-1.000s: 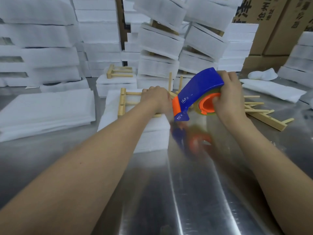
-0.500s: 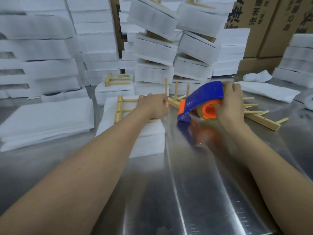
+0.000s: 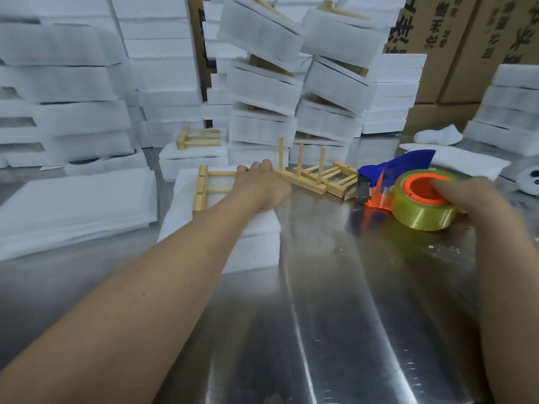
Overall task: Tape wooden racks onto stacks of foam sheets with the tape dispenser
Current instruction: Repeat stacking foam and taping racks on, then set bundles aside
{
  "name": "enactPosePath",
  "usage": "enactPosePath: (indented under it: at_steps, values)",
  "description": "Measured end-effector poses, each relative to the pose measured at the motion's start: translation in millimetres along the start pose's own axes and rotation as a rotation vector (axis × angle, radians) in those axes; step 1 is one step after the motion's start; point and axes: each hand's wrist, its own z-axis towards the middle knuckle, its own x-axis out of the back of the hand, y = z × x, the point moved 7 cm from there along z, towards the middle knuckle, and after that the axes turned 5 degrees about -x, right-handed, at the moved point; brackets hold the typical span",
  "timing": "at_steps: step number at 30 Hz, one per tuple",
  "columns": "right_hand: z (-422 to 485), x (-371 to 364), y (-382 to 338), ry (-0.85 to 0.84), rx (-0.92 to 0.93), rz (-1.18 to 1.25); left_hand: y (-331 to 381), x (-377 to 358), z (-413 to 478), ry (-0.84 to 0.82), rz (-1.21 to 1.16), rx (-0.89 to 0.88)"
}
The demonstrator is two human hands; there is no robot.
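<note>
**Dispenser lowered to table level; rack held on foam.**
The right hand (image 3: 466,199) grasps the tape dispenser (image 3: 408,182), which has dropped to the table (image 3: 320,316), right of the foam stack (image 3: 250,237). No strip is applied yet. The left hand (image 3: 264,185) lies on the wooden rack (image 3: 204,185); finger curl cannot be told. The dispenser has a blue housing, an orange core and yellowish tape.

The right end of the wooden rack (image 3: 204,188) is covered by the left hand (image 3: 262,186), whose fingertips are hidden past the knuckles. The right hand (image 3: 469,199) and the tape dispenser (image 3: 408,185) held in it are smeared by blur. A round white object (image 3: 529,180) is cut off by the right edge, and the print on the cardboard boxes (image 3: 431,39) by the top.
</note>
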Motion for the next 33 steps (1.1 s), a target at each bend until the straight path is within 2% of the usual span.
enactPosePath:
  at_steps: [2, 3, 4, 5, 6, 7, 9, 11, 13, 16, 21, 24, 27, 31, 33]
  values:
    - [-12.9, 11.3, -18.9, 0.187, 0.170, -0.115, 0.0, -0.3, -0.4, -0.010, -0.005, -0.004]
    - [-30.3, 17.0, -38.2, 0.329, 0.368, -0.079, -0.4, -0.4, -0.8, -0.010, -0.009, -0.004]
    - [-56.6, 18.0, -57.3, 0.428, 0.588, 0.062, -0.5, -0.5, -0.5, -0.006, -0.015, -0.005]
    - [-83.5, 11.7, -70.8, 0.418, 0.742, 0.248, -0.4, -0.7, -0.4, -0.002, -0.021, -0.003]
    - [-104.7, -6.6, -82.5, 0.293, 0.824, 0.392, -0.3, -1.0, -0.3, 0.000, -0.026, 0.000]
    - [-120.5, -36.1, -90.7, 0.096, 0.821, 0.433, -0.2, -0.9, -0.3, 0.002, -0.031, 0.002]
    - [-146.8, -109.5, -90.6, -0.360, 0.666, 0.310, -0.3, 0.1, -0.7, -0.002, -0.029, 0.000]
    - [-162.2, -157.8, -78.7, -0.703, 0.414, 0.387, 0.6, 0.3, -1.7, -0.017, -0.015, -0.013]
    - [-167.1, -174.1, -75.9, -0.917, 0.252, 0.632, 1.7, 0.1, -2.2, -0.030, -0.004, -0.024]
    - [-165.2, -182.5, -74.9, -1.019, 0.201, 0.755, 1.6, 1.0, -2.9, -0.031, -0.034, -0.017]
    - [-169.1, -178.7, -77.5, -0.945, 0.221, 0.736, 1.8, -1.1, -3.0, -0.062, 0.009, -0.007]
    - [-171.7, -184.4, -82.3, -0.848, 0.318, 0.511, 2.1, -2.4, -3.1, -0.076, 0.079, 0.006]
    - [-184.9, -194.8, -91.3, -0.831, 0.438, 0.294, -3.5, -3.7, -0.9, -0.025, 0.052, 0.083]
    - [-196.7, -194.3, -103.4, -0.576, 0.748, 0.054, -3.9, 4.3, -1.5, 0.108, -0.208, 0.071]
    - [-200.5, -191.9, -96.0, -0.491, 0.805, -0.035, -11.2, 13.7, -3.4, 0.160, -0.582, 0.130]
